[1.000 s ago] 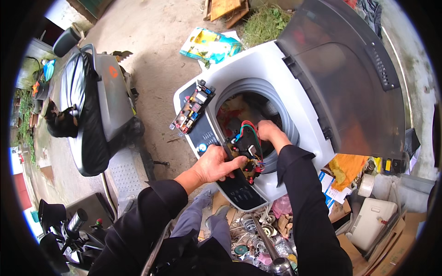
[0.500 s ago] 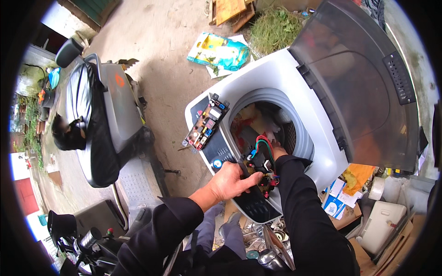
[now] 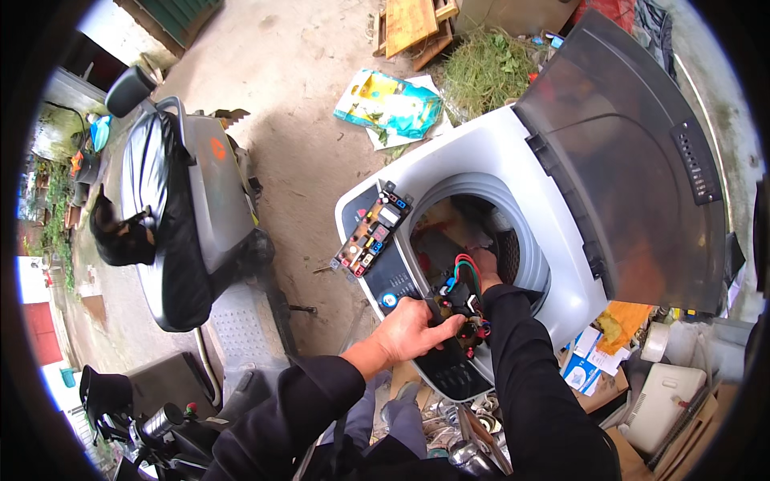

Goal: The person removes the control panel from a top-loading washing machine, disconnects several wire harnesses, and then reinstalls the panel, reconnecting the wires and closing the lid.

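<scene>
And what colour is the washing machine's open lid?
The lid is smoky dark grey; see the head view.

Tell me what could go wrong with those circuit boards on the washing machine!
The loose board sticks out over the edge of the control panel, so it might get bumped and fall. The red and green wires run close by the right hand, so they could snag if that arm moves. If the left hand slips, the wired board might drop into the tub.

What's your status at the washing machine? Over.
Left hand holding wired circuit board. Right hand inside drum, grasp unclear. Second board lying across control panel.
</scene>
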`<state>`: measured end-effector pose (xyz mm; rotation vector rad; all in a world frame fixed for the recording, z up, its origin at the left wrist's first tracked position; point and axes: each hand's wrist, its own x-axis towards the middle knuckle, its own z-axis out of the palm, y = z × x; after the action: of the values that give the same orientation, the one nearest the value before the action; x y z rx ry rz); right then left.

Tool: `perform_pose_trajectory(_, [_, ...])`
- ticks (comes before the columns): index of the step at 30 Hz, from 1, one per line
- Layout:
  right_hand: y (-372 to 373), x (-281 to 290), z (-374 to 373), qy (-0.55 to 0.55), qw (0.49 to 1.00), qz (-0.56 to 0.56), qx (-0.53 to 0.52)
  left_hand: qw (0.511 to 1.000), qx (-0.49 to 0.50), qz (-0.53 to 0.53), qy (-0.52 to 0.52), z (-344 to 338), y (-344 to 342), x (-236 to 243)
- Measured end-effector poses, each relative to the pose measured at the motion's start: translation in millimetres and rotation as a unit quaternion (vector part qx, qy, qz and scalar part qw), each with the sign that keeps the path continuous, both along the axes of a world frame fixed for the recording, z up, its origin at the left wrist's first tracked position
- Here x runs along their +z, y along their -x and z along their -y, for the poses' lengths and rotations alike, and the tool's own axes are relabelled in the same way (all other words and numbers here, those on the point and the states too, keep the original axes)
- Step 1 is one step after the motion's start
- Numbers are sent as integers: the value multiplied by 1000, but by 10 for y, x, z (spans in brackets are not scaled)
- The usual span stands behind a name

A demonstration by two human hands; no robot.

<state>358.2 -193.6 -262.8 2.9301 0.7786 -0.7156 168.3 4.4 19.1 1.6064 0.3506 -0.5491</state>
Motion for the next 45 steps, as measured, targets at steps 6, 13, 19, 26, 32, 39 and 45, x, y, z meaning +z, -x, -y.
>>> perform_pose_trajectory(6, [-47,938,-517,74,953,151,251,1000,19,-15,18,-31,34,-8])
perform_pose_trajectory(13, [-53,2231,-644,112,915,235,308,998,38,4,40,33,38,-32])
perform_pose_trajectory(19, [92,3224,-166,11,946,264,189,994,67,-28,82,-3,28,3])
perform_pose_trajectory(26, [576,3701,803,-225,943,242,-39,979,130,-69,143,-21,-73,22])
perform_pose_trajectory(32, [984,3423,1271,-348,884,122,-286,955,187,-100,209,109,-71,55])
perform_pose_trajectory(39, [1190,3165,1509,-454,829,55,-322,927,223,-129,273,311,-143,129])
perform_pose_trajectory(45, [1291,3193,1614,-446,820,119,-339,943,182,-114,255,264,-77,186])
